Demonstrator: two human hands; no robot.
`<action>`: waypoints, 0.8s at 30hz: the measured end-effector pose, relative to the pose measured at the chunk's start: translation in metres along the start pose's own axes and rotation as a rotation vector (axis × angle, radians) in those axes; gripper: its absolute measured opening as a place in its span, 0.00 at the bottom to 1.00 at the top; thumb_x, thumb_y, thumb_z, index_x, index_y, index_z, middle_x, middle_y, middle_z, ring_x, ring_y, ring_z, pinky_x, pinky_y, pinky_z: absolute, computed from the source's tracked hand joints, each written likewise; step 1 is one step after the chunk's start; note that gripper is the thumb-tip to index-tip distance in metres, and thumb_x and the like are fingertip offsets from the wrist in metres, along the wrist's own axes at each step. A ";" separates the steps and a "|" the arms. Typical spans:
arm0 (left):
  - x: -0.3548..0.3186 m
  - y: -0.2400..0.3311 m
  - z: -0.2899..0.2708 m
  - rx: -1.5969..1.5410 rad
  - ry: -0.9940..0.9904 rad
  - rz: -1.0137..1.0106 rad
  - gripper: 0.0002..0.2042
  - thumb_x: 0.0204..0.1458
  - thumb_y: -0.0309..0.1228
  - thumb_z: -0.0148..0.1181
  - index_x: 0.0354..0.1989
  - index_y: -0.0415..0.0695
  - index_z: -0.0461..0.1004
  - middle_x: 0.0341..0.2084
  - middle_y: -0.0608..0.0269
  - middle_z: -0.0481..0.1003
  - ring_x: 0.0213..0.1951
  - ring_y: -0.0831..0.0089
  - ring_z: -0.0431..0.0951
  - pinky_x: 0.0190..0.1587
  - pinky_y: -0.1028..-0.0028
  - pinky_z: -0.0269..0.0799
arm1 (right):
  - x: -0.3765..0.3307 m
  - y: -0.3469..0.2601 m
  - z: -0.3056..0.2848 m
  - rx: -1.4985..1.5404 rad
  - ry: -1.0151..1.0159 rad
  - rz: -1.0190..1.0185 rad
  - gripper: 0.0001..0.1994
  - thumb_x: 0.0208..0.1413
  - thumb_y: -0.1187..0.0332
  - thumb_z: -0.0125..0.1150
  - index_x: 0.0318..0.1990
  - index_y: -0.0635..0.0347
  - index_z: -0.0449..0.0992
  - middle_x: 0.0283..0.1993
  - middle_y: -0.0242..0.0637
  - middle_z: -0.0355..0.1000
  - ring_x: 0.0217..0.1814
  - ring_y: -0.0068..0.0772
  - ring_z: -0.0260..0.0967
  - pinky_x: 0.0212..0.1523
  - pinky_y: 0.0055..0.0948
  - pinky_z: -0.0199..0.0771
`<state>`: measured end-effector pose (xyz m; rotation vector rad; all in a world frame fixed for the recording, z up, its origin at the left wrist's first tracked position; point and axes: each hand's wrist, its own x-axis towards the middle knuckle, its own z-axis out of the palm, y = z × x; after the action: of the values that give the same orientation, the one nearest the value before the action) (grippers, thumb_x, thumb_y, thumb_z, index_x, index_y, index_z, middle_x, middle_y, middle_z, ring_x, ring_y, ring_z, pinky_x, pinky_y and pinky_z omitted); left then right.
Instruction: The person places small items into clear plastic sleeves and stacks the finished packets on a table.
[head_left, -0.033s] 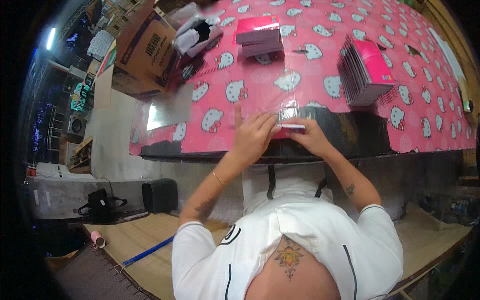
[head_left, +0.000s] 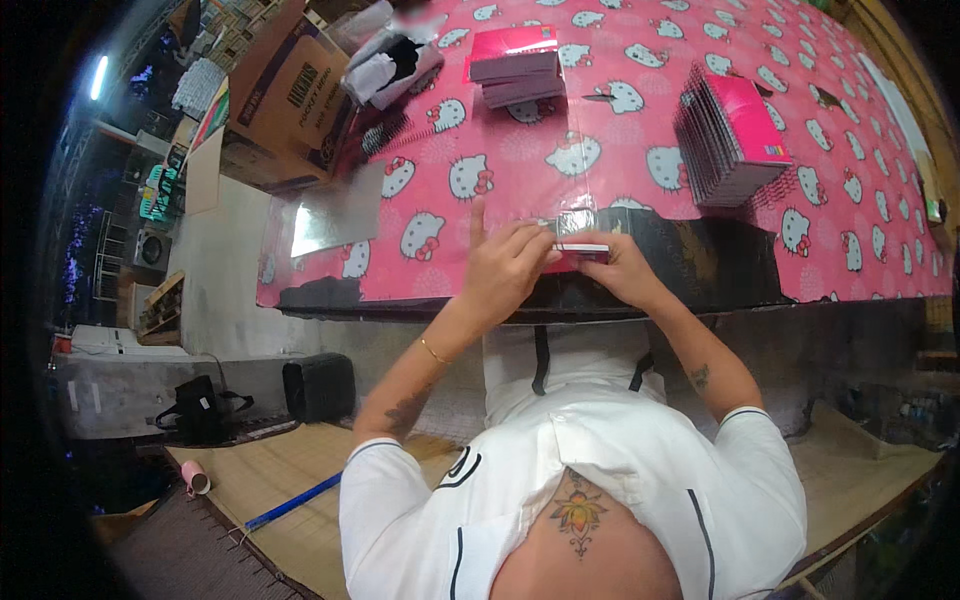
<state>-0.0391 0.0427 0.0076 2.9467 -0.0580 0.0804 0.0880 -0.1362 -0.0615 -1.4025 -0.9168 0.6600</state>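
At the table's near edge, a small pink-covered notepad [head_left: 580, 248] with a white page edge is held between my two hands. My left hand [head_left: 507, 262] grips its left end, thumb side raised and fingers bent over it. On the other end, my right hand [head_left: 624, 268] has fingers and thumb closed around the pad. Just beyond lies a shiny clear item [head_left: 575, 222] that I cannot make out. To the right stands a stack of pink spiral notepads [head_left: 738, 130] with dark coils along one side. Another pink-covered stack [head_left: 516, 68] sits farther back.
A pink patterned cloth [head_left: 620, 120] covers the table, with a black patch [head_left: 700, 265] along its near edge. At the left are a cardboard box [head_left: 285, 105], a grey-and-black bundle [head_left: 392, 70], loose dark coils [head_left: 385, 135] and a glossy sheet [head_left: 335, 215].
The view has shifted very slightly. Both hands keep the same hold on the notepad, which is tilted a little differently.
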 end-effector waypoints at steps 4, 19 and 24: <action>-0.002 0.015 0.028 0.181 0.318 -0.013 0.31 0.61 0.51 0.48 0.64 0.38 0.63 0.68 0.45 0.55 0.72 0.51 0.48 0.70 0.43 0.24 | -0.002 -0.005 0.004 0.010 -0.011 0.003 0.17 0.55 0.80 0.60 0.53 0.63 0.77 0.44 0.35 0.80 0.44 0.18 0.74 0.47 0.23 0.74; 0.010 0.011 -0.007 -0.057 -0.185 -0.136 0.30 0.58 0.52 0.51 0.62 0.44 0.65 0.67 0.52 0.59 0.70 0.53 0.53 0.69 0.40 0.30 | 0.006 -0.008 0.001 0.035 -0.023 0.008 0.14 0.57 0.73 0.63 0.51 0.63 0.78 0.40 0.33 0.79 0.44 0.16 0.71 0.47 0.21 0.72; 0.012 0.017 0.028 0.159 0.374 0.010 0.33 0.57 0.52 0.52 0.64 0.40 0.62 0.68 0.48 0.57 0.71 0.51 0.49 0.69 0.40 0.31 | 0.005 -0.016 0.004 -0.012 0.006 0.135 0.14 0.57 0.76 0.61 0.51 0.63 0.77 0.41 0.35 0.80 0.44 0.16 0.71 0.48 0.22 0.72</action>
<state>-0.0268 0.0202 -0.0155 3.0313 -0.0128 0.6623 0.0849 -0.1317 -0.0449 -1.4862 -0.8277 0.7520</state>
